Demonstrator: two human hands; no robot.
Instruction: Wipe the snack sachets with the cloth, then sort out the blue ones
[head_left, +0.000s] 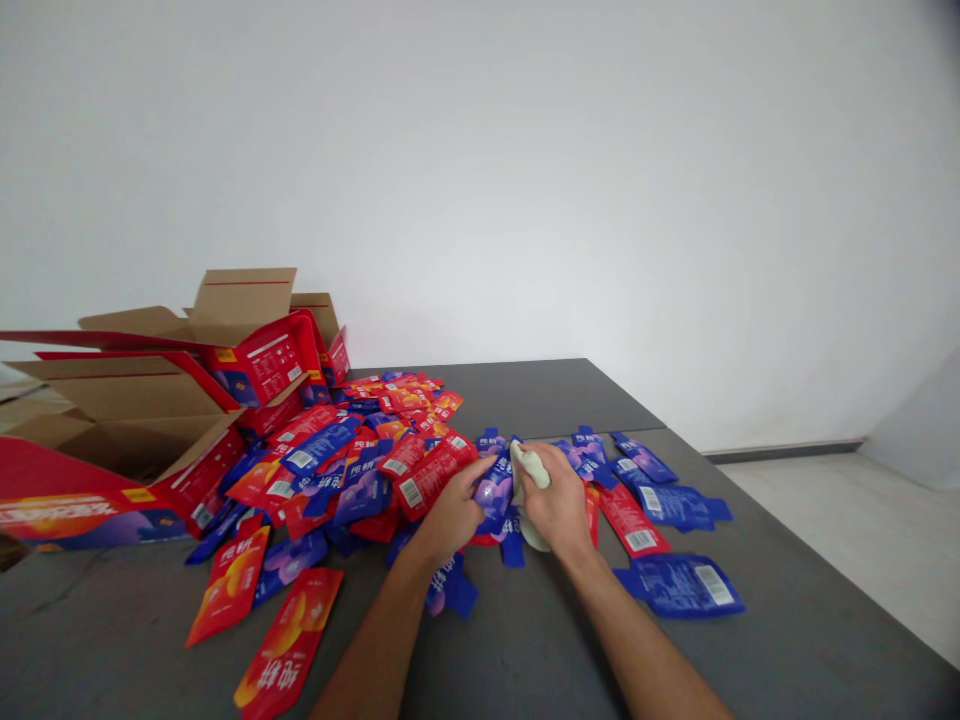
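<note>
My right hand [556, 498] is closed around a crumpled pale cloth [531, 468], part of which hangs below the fingers. The cloth meets the right edge of a blue pouch [495, 495] printed with purple fruit. At that pouch's left edge is my left hand [454, 510], its index finger and thumb on the pouch and the other fingers curled. More blue pouches lie under and around both hands. Just left of my left hand, a red pouch [435, 475] with a barcode rests on the heap. Beside my right wrist lies another red pouch [632, 520].
Open red cardboard boxes [176, 485] stand at the left, with a large heap of red and blue pouches [322, 460] against them. Several blue pouches [682, 585] lie at the right on the dark table [525, 650]. A white wall [480, 200] rises behind.
</note>
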